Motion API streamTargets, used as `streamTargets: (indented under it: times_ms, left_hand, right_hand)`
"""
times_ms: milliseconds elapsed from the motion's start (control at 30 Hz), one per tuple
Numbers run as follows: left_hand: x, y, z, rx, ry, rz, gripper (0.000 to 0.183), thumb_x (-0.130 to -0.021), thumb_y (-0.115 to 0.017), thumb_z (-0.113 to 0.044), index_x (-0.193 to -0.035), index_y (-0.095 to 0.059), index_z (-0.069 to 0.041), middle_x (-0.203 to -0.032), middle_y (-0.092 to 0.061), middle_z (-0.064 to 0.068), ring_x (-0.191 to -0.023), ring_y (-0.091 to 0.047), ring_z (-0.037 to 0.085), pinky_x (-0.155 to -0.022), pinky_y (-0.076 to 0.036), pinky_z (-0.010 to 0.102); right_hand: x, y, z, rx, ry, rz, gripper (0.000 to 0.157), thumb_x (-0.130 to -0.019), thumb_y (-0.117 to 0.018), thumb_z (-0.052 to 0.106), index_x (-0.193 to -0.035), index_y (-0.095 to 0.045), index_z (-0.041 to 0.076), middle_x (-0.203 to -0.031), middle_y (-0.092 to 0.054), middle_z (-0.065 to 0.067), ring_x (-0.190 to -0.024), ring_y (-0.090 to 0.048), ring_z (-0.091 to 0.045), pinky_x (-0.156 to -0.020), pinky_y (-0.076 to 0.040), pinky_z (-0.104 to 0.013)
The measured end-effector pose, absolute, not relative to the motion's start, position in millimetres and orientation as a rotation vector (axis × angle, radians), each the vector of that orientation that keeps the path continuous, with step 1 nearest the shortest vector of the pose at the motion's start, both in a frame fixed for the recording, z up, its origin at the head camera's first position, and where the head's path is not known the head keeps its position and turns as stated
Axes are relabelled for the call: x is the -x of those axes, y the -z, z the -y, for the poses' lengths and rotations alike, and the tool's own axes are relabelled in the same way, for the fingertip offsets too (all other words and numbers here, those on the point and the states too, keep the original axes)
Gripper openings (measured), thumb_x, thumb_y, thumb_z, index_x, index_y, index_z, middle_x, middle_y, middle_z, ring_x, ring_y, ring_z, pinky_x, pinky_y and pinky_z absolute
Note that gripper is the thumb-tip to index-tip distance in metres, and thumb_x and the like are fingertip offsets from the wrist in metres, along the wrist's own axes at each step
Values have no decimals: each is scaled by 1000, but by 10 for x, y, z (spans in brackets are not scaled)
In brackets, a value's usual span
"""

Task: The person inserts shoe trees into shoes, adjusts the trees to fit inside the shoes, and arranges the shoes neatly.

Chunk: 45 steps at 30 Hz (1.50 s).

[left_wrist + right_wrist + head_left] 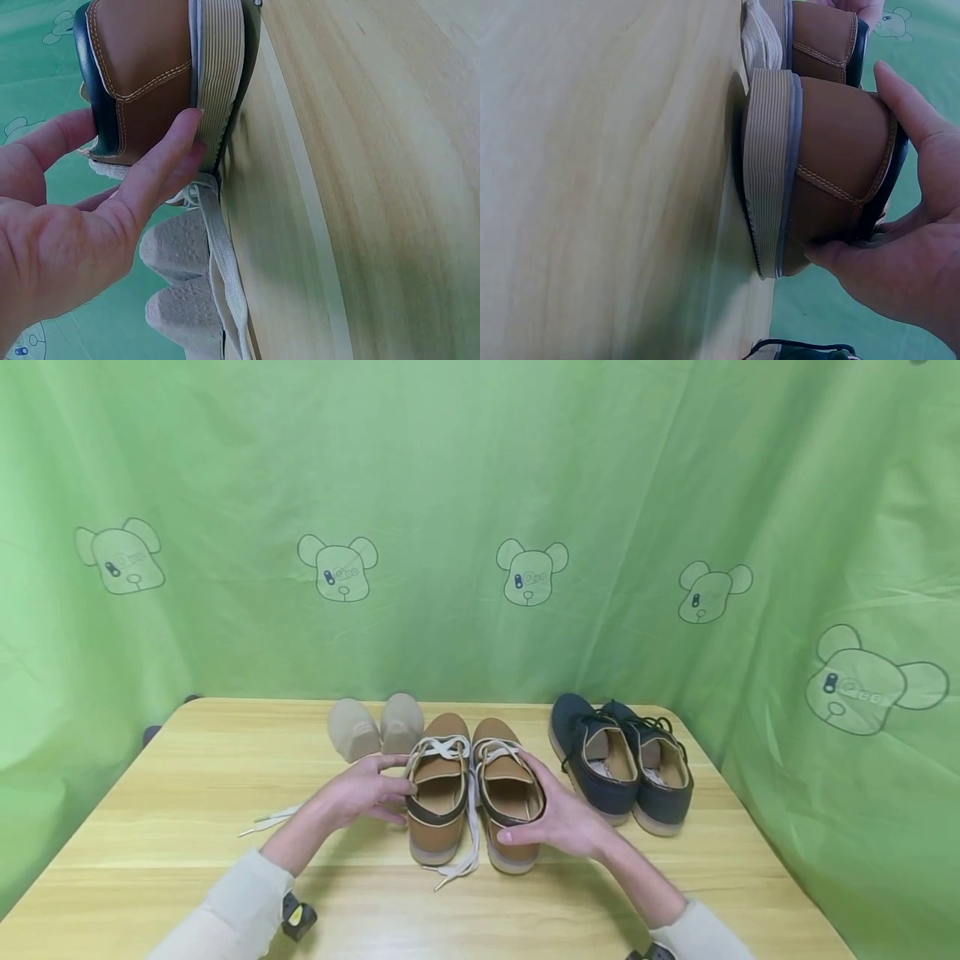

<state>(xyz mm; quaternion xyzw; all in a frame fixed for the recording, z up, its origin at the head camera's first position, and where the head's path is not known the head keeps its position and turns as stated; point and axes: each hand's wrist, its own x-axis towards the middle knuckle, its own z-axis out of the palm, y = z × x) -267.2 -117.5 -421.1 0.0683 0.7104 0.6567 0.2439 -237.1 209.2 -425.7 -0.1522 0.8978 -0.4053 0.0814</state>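
Observation:
Two brown lace-up shoes with white laces stand side by side on the table, heels towards me. Against the outer side of the left brown shoe [435,841], my left hand [363,793] rests its fairly straight fingers; one fingertip [88,129] is right at the dark collar. My right hand [564,820] grips the right brown shoe [513,860], thumb across the back of the heel collar and fingers along the outer side. Between the shoes a white lace [472,831] hangs down to the table.
Behind the left hand are two grey, rough-surfaced shoe inserts [352,728]. A dark blue pair of shoes [603,789] with black laces stands to the right. Another white lace end [276,817] lies on the wooden table [187,760]. Green curtains [450,460] close off the back and sides.

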Motion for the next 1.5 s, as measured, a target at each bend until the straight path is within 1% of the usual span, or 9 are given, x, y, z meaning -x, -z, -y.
streamTargets:
  times_ms: [233,433,667,867,1000,1100,1233,1400,1500]
  left_hand:
    - [2674,4206,1170,-188,-1774,-1947,72,-92,-64,-5,-154,-29,6,-131,-59,38,-116,-66,45,-87,-60,51]
    - [2681,4179,1185,-195,-1763,-1949,71,-94,-64,-5,-155,-29,6,-132,-58,38,-115,-66,43,-90,-60,48]
    - [2732,4036,1266,-241,-1687,-2076,63,-99,-61,-13,-152,-34,7,-129,-61,35,-113,-67,43,-89,-60,49]
    - [2826,3845,1340,-219,-1619,-2229,56,-101,-56,-13,-149,-38,9,-134,-55,36,-115,-63,44,-93,-59,46]
    - [2882,3705,1404,-223,-1549,-2390,54,-101,-56,-14,-148,-41,9,-131,-59,33,-108,-66,35,-91,-60,43]
    - [2918,3633,1458,-179,-1473,-2544,52,-100,-58,-18,-145,-47,5,-125,-67,27,-102,-69,29,-90,-59,45]
    - [2977,3612,1522,-73,-1437,-2667,46,-100,-59,-23,-140,-53,1,-124,-69,24,-105,-70,34,-93,-57,48]
    - [3057,3674,1575,12,-1429,-2798,44,-99,-60,-24,-134,-58,2,-128,-66,26,-114,-66,39,-97,-55,49]
    - [3096,3736,1597,80,-1418,-2847,45,-98,-61,-26,-134,-58,2,-130,-64,26,-117,-63,41,-98,-53,50]
  right_hand:
    - [2381,4284,-2107,446,1232,-2659,125,-68,-92,50,-164,-15,24,-167,-27,-10,-143,-41,-36,-118,-31,-60]
    - [2382,4291,-2106,441,1246,-2651,125,-68,-92,49,-164,-15,24,-167,-27,-10,-142,-42,-36,-118,-31,-60]
    - [2386,4298,-2100,436,1253,-2649,126,-67,-92,49,-164,-15,24,-167,-27,-10,-143,-42,-36,-118,-31,-60]
    - [2387,4300,-2103,424,1261,-2643,125,-67,-93,48,-163,-16,26,-167,-27,-10,-142,-42,-38,-118,-31,-61]
    - [2385,4301,-2107,420,1259,-2646,126,-66,-93,48,-163,-16,27,-167,-27,-10,-143,-41,-38,-118,-31,-61]
    - [2387,4299,-2107,424,1264,-2640,126,-66,-93,48,-163,-16,26,-167,-26,-10,-145,-39,-39,-118,-30,-61]
    - [2391,4295,-2102,428,1274,-2627,127,-67,-93,46,-164,-15,25,-168,-25,-10,-147,-36,-38,-120,-28,-61]
    - [2388,4291,-2101,428,1268,-2634,127,-67,-93,46,-164,-15,23,-167,-26,-12,-145,-39,-40,-118,-30,-61]
    - [2388,4288,-2099,416,1269,-2631,127,-66,-94,46,-164,-15,25,-167,-26,-11,-145,-39,-39,-119,-30,-61]
